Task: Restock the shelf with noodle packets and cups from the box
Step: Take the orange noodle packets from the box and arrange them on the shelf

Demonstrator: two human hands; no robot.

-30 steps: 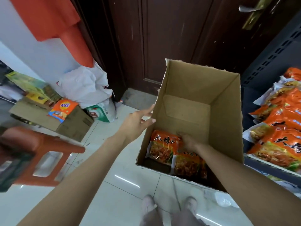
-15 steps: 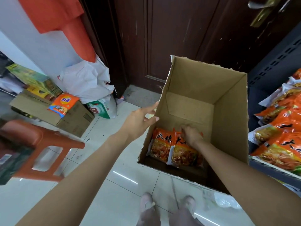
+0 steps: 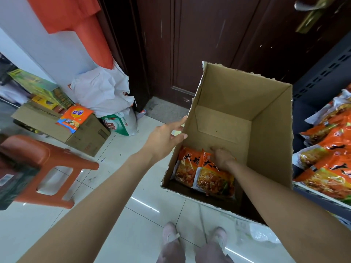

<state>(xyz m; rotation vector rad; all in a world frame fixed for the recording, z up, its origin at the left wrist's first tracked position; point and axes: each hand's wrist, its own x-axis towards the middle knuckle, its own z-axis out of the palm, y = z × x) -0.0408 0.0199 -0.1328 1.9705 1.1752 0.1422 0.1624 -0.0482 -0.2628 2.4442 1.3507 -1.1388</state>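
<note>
Standing over a tiled floor point(image 3: 57, 224), the person's two feet point(image 3: 193, 236) sit at the near edge of the view, just short of the cardboard box point(image 3: 269, 141); the stance looks chosen so both arms can reach down into it without bending far. Inside, at the near left of the bottom, lie two orange noodle packets point(image 3: 201, 175), the right one overlapping the left; the rest of the bottom shows bare cardboard, so the box looks close to finished. The right hand point(image 3: 222, 157) is deep in the box with its fingers curled over the top edge of the upper packet; it seems to be gathering that packet for lifting, though whether the grip is complete cannot be told from above. The left hand point(image 3: 165, 137) holds nothing; its fingers are extended, the fingertips touching the box's left wall near the rim, probably to keep the light box from sliding or tipping while the other hand pulls. To the right, just beside the box, the shelf point(image 3: 322, 200) already carries a heap of matching packets point(image 3: 332, 158), so the carry should be short. Further left stand an orange stool point(image 3: 47, 164) and a second carton point(image 3: 89, 135); behind everything is a dark door point(image 3: 209, 44).
</note>
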